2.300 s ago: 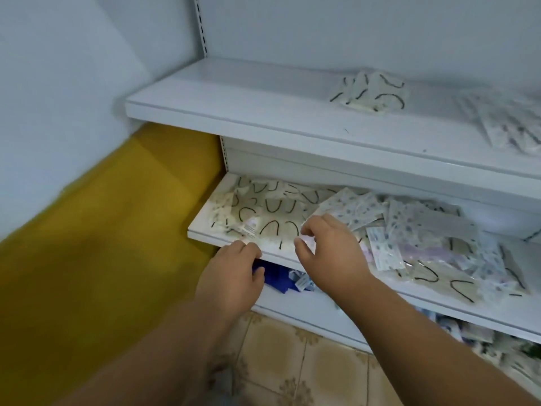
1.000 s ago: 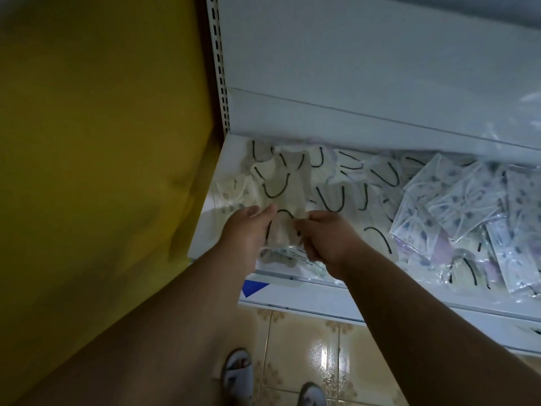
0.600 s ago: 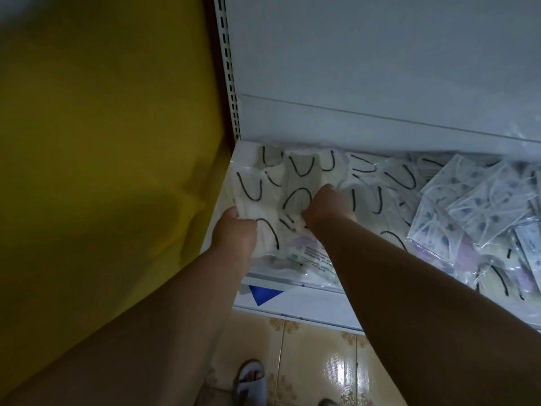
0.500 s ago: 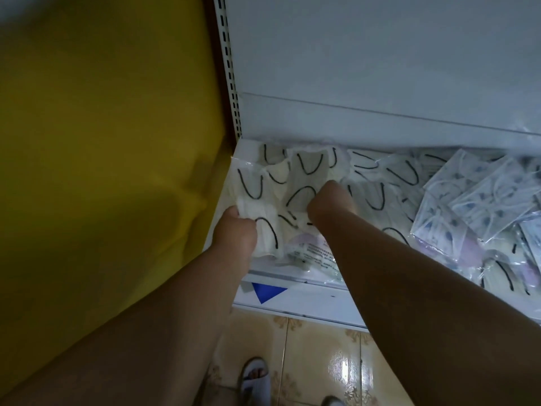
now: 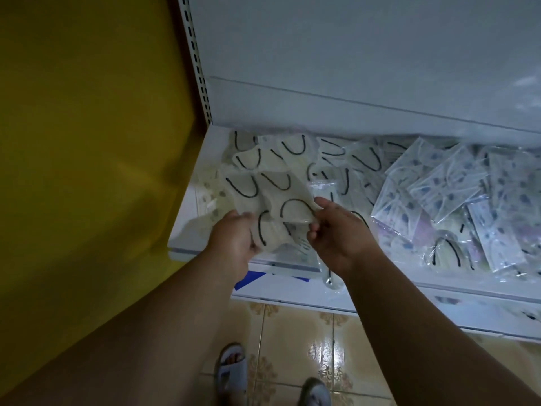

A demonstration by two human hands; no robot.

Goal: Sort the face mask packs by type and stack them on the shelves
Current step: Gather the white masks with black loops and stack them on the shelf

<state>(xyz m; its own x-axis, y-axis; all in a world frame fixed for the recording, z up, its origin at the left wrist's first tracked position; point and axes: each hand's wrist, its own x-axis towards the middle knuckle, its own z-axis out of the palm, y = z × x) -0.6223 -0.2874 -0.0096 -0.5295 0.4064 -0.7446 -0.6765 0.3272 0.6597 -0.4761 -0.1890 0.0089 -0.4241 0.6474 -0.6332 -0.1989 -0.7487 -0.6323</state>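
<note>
Shelf unit: the white shelf (image 5: 187,238) lies directly under and ahead of both hands; its back panel rises beyond them, and a yellow wall (image 5: 87,142) stands to the left of the left hand.
Cream pile: cream packs with black ear loops (image 5: 363,162) cover the shelf ahead of both hands, out to its left end.
Patterned pile: clear packs with blue-spotted masks (image 5: 448,189) lie to the right of the right hand, some overlapping cream ones.
Held bundle: a bundle of cream packs (image 5: 275,209) spans the gap between the two hands, lifted just above the shelf's front-left corner.
Left hand: the left hand (image 5: 234,244) is closed on the bundle's near-left edge, fingers under it and thumb on top.
Right hand: the right hand (image 5: 339,230) pinches the bundle's right edge with its fingertips.
Doing it well: in my judgement the step is squaring up this bundle; both edges should be pressed inward evenly so the slippery wrappers line up, then set flat among the cream pile, well clear of the spotted packs.
Risk: one pack hangs over the shelf edge just below the right hand and looks likely to slide off.
Change: half a second ago both hands pressed down flat into the pile; the bundle is now raised and pulled toward the person.
</note>
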